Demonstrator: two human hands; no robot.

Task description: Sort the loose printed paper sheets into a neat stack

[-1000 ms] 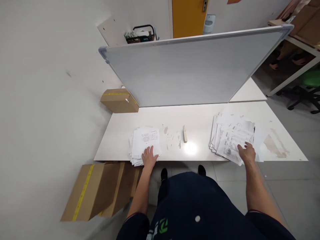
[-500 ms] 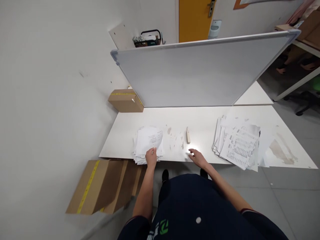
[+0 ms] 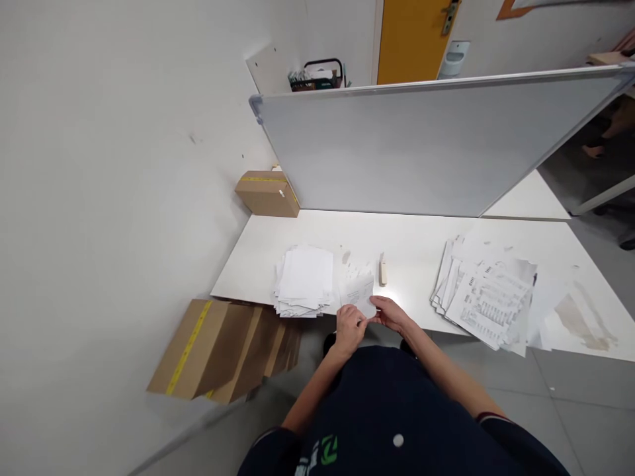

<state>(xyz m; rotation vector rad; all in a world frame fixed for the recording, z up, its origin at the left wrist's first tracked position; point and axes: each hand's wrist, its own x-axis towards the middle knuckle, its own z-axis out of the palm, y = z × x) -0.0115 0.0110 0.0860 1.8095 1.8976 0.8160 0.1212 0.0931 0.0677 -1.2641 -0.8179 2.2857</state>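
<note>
Both hands hold one sheet of paper point(image 3: 358, 291) at the table's front edge, its printed side partly showing. My left hand point(image 3: 349, 326) grips its lower left part with closed fingers. At the lower right corner, my right hand point(image 3: 389, 313) pinches the same sheet. To the left lies a stack of paper point(image 3: 305, 274), its top sheet blank and its edges uneven. A small beige object point(image 3: 382, 271), perhaps a stapler, lies just beyond my right hand. Farther right, a spread pile of printed sheets point(image 3: 489, 301) reaches over the front edge.
A whiteboard point(image 3: 397, 145) stands along the back of the white table point(image 3: 258, 254). One cardboard box point(image 3: 268, 195) sits at the back left corner. Several more cardboard boxes point(image 3: 198, 350) stand on the floor at the left. A dark pen point(image 3: 534, 279) lies by the right pile.
My left hand has moved right from the stack, bringing a sheet with it. My right hand has closed on that sheet. The view has turned slightly to the left.
</note>
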